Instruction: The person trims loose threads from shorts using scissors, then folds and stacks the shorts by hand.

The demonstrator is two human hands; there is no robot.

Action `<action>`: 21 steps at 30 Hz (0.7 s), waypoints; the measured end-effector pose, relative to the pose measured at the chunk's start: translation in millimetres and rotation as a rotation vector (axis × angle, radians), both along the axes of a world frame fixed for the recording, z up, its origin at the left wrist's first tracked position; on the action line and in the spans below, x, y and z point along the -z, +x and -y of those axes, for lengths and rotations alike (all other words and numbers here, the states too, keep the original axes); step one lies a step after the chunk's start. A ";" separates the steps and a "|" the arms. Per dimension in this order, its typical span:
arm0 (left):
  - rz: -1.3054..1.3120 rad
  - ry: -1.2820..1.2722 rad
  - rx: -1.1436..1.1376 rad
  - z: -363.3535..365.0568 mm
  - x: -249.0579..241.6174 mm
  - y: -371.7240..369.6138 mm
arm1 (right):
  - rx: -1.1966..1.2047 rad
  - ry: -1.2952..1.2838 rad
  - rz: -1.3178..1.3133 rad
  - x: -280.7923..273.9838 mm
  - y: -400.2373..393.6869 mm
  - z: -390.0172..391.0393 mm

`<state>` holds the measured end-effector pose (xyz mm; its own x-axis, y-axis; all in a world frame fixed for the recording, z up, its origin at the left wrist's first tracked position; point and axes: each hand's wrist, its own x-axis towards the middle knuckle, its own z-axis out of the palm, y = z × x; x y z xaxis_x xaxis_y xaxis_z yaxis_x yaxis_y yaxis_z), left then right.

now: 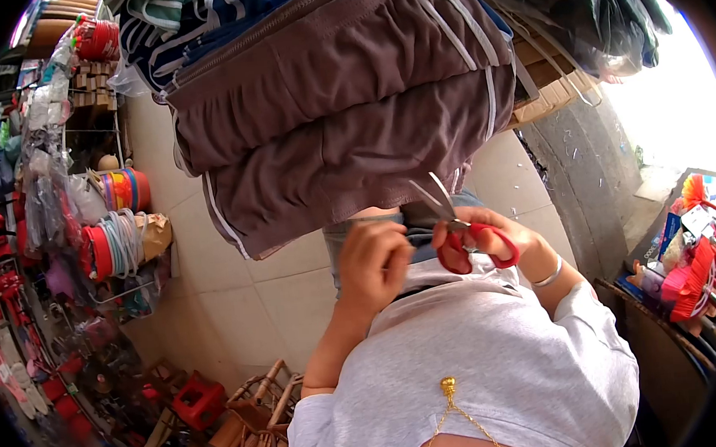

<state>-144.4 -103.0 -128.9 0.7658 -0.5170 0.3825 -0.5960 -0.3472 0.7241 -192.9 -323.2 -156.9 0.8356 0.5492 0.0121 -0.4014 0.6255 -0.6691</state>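
A grey sweatshirt [500, 355] with a gold pendant [448, 386] fills the near view. Above it the left hand [375, 264] is curled shut, pinching dark fabric [419, 234] at the waist. Just beside it the right hand [491, 231], a silver bangle [551, 275] at its wrist, grips red-handled scissors [456, 229], blades parted and pointing up. Beyond hang folded brown shorts [342, 117] with white stripes. Farther left, shelves [101, 233] hold coloured cord spools.
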 end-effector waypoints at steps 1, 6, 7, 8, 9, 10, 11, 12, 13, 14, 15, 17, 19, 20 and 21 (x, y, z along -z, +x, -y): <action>-0.045 0.085 0.132 3.1 1.4 -2.5 | -0.007 -0.008 0.027 -0.1 0.1 6.8; -0.452 -0.022 -0.002 15.2 32.7 -12.0 | 0.058 -0.072 0.013 2.3 -7.0 21.4; -0.735 -0.264 -0.090 13.8 41.2 -13.3 | 0.062 -0.074 0.011 3.6 -7.6 22.5; -0.904 -0.432 -0.082 9.3 47.5 -11.6 | 0.040 -0.092 0.011 6.0 -7.9 23.2; -0.908 -0.432 -0.079 9.6 46.4 -9.7 | 0.016 -0.109 0.012 7.2 -8.2 24.1; -0.993 -0.570 -0.081 11.1 43.4 -6.9 | 0.018 -0.109 0.012 5.7 -7.9 24.8; -1.076 -0.707 -0.082 13.4 38.9 -4.3 | -0.020 -0.185 0.006 2.6 -6.9 24.7; -1.127 -0.755 -0.142 20.0 29.0 -2.9 | -0.058 -0.261 0.000 0.7 -6.1 23.6; -1.127 -0.752 -0.140 20.4 30.1 -3.1 | -0.056 -0.259 0.002 1.1 -6.2 21.2; -1.111 -0.794 -0.151 20.7 32.5 -3.1 | -0.047 -0.303 -0.004 2.3 -7.3 18.4; -1.096 -0.836 -0.161 21.5 33.6 -2.9 | -0.038 -0.348 -0.011 3.6 -8.8 16.1; -1.093 -0.843 -0.183 24.4 27.4 -2.4 | -0.027 -0.349 -0.034 4.0 -11.2 13.8; -1.090 -0.853 -0.210 24.8 25.1 -3.3 | 0.114 -0.745 0.252 -0.2 -12.0 13.0; -1.067 -0.844 -0.221 24.0 25.0 -4.5 | 0.264 -0.987 0.423 -9.5 -11.4 10.1; -1.044 -0.835 -0.232 23.5 24.8 -5.5 | 0.264 -0.987 0.423 -10.1 -10.1 8.4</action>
